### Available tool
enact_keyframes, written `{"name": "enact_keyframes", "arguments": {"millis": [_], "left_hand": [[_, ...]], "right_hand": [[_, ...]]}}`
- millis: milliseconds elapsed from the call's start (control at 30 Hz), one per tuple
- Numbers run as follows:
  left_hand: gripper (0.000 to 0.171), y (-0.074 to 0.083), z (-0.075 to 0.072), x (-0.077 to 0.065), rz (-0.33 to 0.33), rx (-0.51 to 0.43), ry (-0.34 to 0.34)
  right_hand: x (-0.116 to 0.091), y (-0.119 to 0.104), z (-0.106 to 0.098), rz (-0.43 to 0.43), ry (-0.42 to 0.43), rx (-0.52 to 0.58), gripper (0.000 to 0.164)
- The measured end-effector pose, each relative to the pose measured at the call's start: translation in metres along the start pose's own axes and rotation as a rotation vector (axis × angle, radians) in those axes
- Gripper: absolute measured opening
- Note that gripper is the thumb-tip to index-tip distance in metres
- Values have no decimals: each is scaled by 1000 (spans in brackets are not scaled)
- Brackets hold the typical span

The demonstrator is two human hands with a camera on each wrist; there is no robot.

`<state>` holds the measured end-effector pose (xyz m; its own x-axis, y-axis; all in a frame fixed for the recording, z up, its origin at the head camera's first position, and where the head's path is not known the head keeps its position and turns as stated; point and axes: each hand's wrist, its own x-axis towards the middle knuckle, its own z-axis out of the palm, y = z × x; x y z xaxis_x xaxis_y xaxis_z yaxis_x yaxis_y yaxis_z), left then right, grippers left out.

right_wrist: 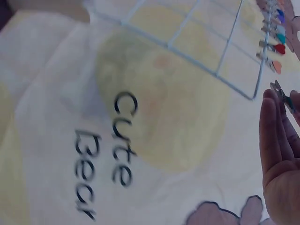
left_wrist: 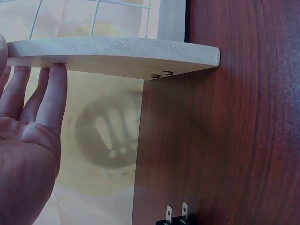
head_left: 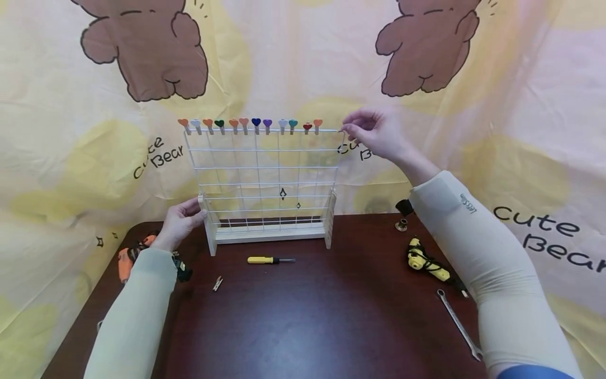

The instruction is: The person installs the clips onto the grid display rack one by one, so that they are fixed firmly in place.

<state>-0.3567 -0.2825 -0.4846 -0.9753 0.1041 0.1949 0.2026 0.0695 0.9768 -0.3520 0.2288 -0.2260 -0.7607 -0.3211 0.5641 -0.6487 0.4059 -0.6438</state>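
A white wire grid rack (head_left: 267,167) with wooden end panels stands on the table. Heart-topped clothespins (head_left: 256,122) in several colours line its top wire. My left hand (head_left: 182,223) holds the rack's left wooden panel (left_wrist: 117,49), its fingertips against the outer face and the thumb at the edge. Beyond the grid's top right corner, my right hand (head_left: 376,131) pinches another small clothespin (right_wrist: 280,93) between thumb and fingers. In the right wrist view that clothespin looks apart from the wire; its heart is mostly hidden by the fingers.
A yellow-handled screwdriver (head_left: 265,260) and a loose clothespin (head_left: 218,283) lie before the rack. At left is an orange tool (head_left: 127,263), partly behind my forearm. On the right are a yellow corded tool (head_left: 426,260), a wrench (head_left: 459,323) and a small brass-coloured piece (head_left: 401,226). Printed cloth (head_left: 293,68) hangs behind.
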Motion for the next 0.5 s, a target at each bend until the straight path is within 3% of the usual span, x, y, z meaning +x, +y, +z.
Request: {"name": "enact_keyframes", "arguments": {"millis": [167, 300, 500], "left_hand": [[59, 2, -1, 0, 0, 9, -6], [60, 2, -2, -1, -8, 58, 6], [60, 2, -1, -2, -11, 53, 2]], "right_hand": [[15, -15, -13, -58, -27, -336, 18], [29, -26, -16, -65, -107, -430, 12], [49, -48, -11, -44, -311, -607, 11]]}}
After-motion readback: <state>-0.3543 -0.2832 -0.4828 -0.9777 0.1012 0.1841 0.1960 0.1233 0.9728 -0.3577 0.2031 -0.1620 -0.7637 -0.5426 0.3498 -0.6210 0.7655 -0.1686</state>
